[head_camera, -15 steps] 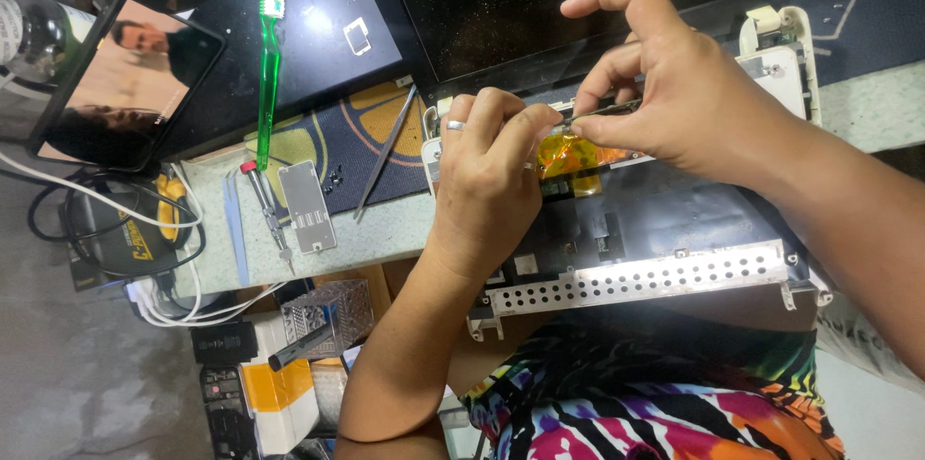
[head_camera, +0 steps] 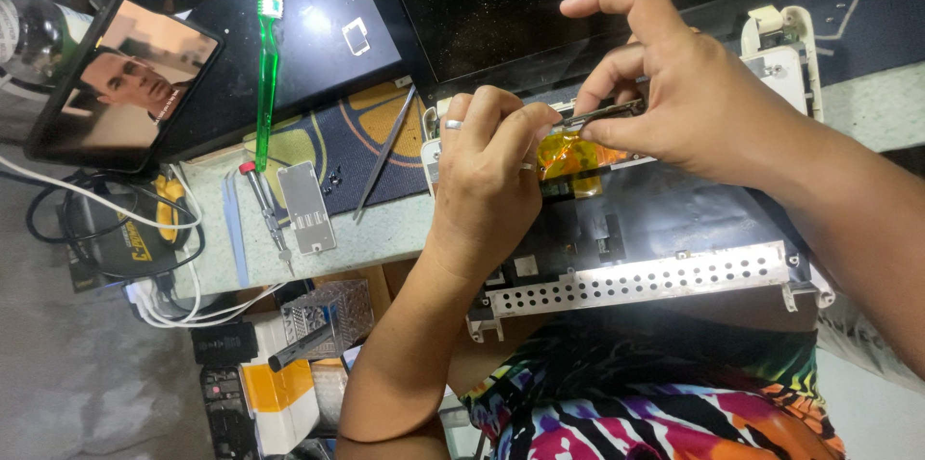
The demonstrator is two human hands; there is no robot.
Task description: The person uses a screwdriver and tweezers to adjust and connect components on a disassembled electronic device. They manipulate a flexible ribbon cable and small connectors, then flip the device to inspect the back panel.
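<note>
Head view, frame centre: left hand [head_camera: 487, 181] presses closed on the amber tape [head_camera: 568, 154] to steady it, while right hand [head_camera: 689, 99] pinches probably tweezers [head_camera: 602, 113] above the laptop chassis [head_camera: 655, 229].

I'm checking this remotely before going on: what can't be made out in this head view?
- Where the amber tape attaches: hidden behind the left hand.
- Tip of the thin metal tool: covered by the fingers of the right hand.
- Dark circuit board: parts too small to identify.
- Right forearm: cut off by the frame edge.
</note>
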